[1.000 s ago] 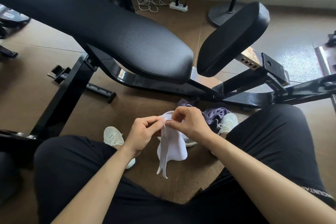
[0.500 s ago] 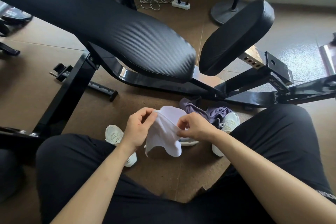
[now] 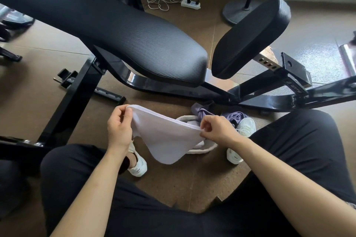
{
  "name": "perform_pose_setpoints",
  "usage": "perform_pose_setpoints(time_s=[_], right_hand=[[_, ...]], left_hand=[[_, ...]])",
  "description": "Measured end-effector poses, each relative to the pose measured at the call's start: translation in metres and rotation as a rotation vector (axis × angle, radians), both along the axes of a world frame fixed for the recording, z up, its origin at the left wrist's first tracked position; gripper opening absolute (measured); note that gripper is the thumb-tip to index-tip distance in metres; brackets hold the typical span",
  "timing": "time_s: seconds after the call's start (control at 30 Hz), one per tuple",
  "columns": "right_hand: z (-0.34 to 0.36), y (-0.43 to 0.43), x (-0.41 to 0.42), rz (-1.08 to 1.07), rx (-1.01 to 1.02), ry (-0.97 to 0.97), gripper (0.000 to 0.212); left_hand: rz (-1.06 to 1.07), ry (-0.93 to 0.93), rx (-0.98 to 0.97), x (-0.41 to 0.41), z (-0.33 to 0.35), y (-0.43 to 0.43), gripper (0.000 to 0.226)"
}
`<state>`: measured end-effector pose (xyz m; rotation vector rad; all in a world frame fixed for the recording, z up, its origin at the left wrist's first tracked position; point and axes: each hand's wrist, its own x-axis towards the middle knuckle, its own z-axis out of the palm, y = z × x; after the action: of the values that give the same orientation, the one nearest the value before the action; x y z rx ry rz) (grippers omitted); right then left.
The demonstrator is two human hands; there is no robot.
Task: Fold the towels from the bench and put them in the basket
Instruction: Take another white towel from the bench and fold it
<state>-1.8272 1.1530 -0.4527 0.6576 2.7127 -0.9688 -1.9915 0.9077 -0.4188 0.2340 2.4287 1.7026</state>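
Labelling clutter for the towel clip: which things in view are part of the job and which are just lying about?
Part of the job:
white towel, stretched between left hand and right hand
basket on the floor under it
purple towel at the basket
bench

Lying about:
power strip
cable coil
stand base

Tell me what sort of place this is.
Probably a home or small gym room. A padded black weight bench on a steel frame fills the view, the floor looks like brown matting, and a power strip with loose cables lies by the wall.
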Motion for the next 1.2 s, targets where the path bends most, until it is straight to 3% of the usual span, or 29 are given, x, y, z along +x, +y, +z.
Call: perform_pose_setpoints(time_s=[0.13, 0.27, 0.37, 0.6, 0.8, 0.97, 1.2], right_hand=[[-0.003, 0.003, 0.001, -0.033, 0.062, -0.021, 0.037], [-0.004, 0.01, -0.001, -0.044, 0.153, -0.065, 0.009], [-0.002, 0.018, -0.003, -0.128, 0.167, 0.016, 0.006], [0.009, 0.036, -0.005, -0.309, -0.068, 0.134, 0.011], [0.012, 0.041, -0.004, -0.433, -0.206, 0.255, 0.004], [0.014, 0.043, -0.007, -0.584, -0.355, 0.394, 0.009], [0.011, 0.045, -0.007, -0.658, -0.371, 0.393, 0.011]], left_hand=[[0.007, 0.039, -0.091, -0.002, -0.003, -0.002, 0.013], [-0.027, 0.086, -0.186, -0.003, -0.01, -0.003, 0.016], [-0.022, 0.093, -0.209, -0.008, -0.016, -0.006, 0.016], [0.035, 0.049, -0.211, -0.015, -0.027, -0.006, 0.017], [0.07, -0.103, -0.212, -0.023, -0.041, -0.008, 0.013], [0.031, -0.069, -0.229, -0.02, -0.04, -0.006, 0.014], [-0.004, -0.086, -0.243, -0.019, -0.04, -0.004, 0.013]])
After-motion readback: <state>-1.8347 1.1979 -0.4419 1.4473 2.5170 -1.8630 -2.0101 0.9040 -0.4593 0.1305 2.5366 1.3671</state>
